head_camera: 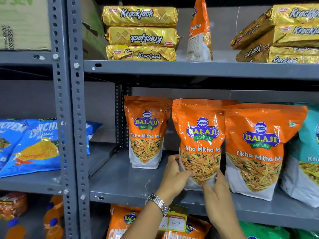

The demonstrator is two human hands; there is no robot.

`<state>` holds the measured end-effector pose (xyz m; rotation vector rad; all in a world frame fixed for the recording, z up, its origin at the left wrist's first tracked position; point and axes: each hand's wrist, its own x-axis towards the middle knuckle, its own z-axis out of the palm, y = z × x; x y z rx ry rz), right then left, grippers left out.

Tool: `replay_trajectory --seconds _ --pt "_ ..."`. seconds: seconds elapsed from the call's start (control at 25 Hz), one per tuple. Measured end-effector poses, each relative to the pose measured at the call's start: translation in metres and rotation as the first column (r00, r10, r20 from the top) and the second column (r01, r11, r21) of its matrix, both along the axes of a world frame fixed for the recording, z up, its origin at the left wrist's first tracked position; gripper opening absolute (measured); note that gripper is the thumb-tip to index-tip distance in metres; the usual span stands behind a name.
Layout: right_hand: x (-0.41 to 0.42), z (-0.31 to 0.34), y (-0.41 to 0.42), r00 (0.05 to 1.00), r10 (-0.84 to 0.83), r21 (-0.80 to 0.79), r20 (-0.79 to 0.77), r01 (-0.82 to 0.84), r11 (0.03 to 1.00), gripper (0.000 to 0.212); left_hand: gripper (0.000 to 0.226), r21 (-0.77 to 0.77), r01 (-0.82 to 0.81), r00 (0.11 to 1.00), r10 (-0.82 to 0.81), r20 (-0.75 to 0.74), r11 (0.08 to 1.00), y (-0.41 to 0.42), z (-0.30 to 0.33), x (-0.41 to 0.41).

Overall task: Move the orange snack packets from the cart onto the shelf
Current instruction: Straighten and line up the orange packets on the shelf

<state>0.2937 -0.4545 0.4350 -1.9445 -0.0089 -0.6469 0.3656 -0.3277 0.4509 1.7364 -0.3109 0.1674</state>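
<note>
1. A grey metal shelving rack [198, 69] fills the view, its boards stacked in tiers.
2. Two slotted uprights [76, 118] stand side by side at the left, pierced with rows of holes and fixed with bolts.
3. A further perforated post [120, 114] stands at the back of the middle tier.
4. Behind the boards runs a plain grey wall [222, 30].
5. Light gleams off the painted metal, while the undersides of the boards lie in shadow.

Three orange packets [201, 142] upright on grey middle shelf [120, 180]; middle one between two others.
</note>
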Motion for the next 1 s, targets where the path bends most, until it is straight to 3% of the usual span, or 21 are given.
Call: replay_trajectory --seconds 0.12,0.32,0.44,0.64,0.8,1.0 --pt "-0.002 0.000 0.007 0.998 0.050 -0.011 -0.042 -0.051 0.999 0.042 0.068 -0.010 -0.034 0.999 0.034 -0.001 0.999 0.012 -0.001 -0.001" --pt "-0.002 0.000 0.035 0.980 0.186 0.014 -0.067 -0.186 0.983 0.054 0.085 -0.036 -0.178 0.983 0.180 0.044 0.983 0.061 -0.007 -0.003" --pt "0.000 0.005 0.058 0.961 0.266 0.036 -0.080 -0.264 0.964 0.043 0.090 -0.032 -0.256 0.964 0.258 0.065 0.966 0.095 -0.008 -0.004" --pt "0.003 0.009 0.088 0.903 0.424 0.060 -0.073 -0.421 0.905 0.067 0.097 -0.014 -0.378 0.921 0.378 0.091 0.926 0.135 -0.009 -0.010" --pt "0.012 0.005 0.105 0.880 0.467 0.048 -0.082 -0.464 0.884 0.039 0.094 -0.011 -0.428 0.899 0.427 0.099 0.904 0.155 -0.009 -0.011" --pt "0.023 0.019 0.101 0.888 0.449 0.116 -0.103 -0.438 0.892 0.040 0.093 0.008 -0.386 0.921 0.385 0.056 0.923 0.169 -0.006 -0.007"
